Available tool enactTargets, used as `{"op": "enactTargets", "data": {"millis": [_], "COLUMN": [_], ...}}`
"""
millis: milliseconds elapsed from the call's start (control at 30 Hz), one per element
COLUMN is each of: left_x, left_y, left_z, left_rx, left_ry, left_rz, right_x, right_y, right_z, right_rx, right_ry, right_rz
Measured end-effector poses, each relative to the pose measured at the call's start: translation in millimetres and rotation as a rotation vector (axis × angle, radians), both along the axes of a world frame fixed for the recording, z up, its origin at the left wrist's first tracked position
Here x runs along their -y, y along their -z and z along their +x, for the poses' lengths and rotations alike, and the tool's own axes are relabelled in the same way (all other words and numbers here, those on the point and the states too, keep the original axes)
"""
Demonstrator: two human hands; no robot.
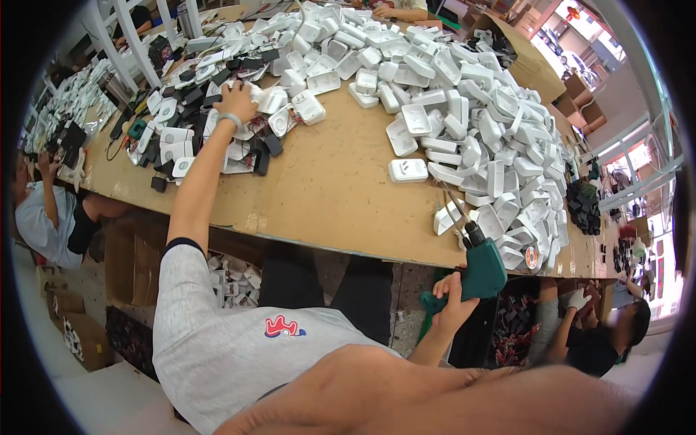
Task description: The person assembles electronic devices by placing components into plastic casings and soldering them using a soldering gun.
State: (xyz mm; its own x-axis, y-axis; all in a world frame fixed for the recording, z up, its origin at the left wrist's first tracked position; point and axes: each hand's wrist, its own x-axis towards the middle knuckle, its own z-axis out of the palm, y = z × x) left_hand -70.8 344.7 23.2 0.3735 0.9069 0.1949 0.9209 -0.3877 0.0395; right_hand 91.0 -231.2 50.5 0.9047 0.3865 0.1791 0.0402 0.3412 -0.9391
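My left hand [237,105] reaches far forward over a heap of white-cased devices [176,151] mixed with black blocks and wires. Its fingers are spread and bent down onto the heap; their tips are partly hidden among the pieces. Close beside it, a white device [308,107] with thin wires lies at the heap's edge. At the table's front edge, my right hand [455,299] is wrapped round the handle of a green pistol-grip power tool [484,270]. The tool's black nose and thin metal rods point up and away, over white shells at the table edge.
A large pile of empty white plastic shells [435,65] covers the back and right of the brown table [326,196]. One white cover with slots [408,170] lies at the pile's near side. People sit at left [54,217] and right [594,326]. Cardboard boxes [130,264] stand below.
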Motion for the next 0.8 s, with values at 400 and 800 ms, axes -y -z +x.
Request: {"op": "enactTargets", "data": {"millis": [400, 800], "left_x": [168.4, 183.5], "left_y": [-2.0, -66.5], "left_z": [36.4, 294.5], "left_rx": [0.057, 0.321], "left_ry": [0.652, 1.316], "left_rz": [0.055, 0.401], "right_x": [-20.9, -4.5], "right_y": [-3.8, -37.1], "right_z": [13.6, 43.2], "right_rx": [-0.045, 0.057], "right_ry": [0.008, 0.389], "right_rz": [0.01, 0.062]}}
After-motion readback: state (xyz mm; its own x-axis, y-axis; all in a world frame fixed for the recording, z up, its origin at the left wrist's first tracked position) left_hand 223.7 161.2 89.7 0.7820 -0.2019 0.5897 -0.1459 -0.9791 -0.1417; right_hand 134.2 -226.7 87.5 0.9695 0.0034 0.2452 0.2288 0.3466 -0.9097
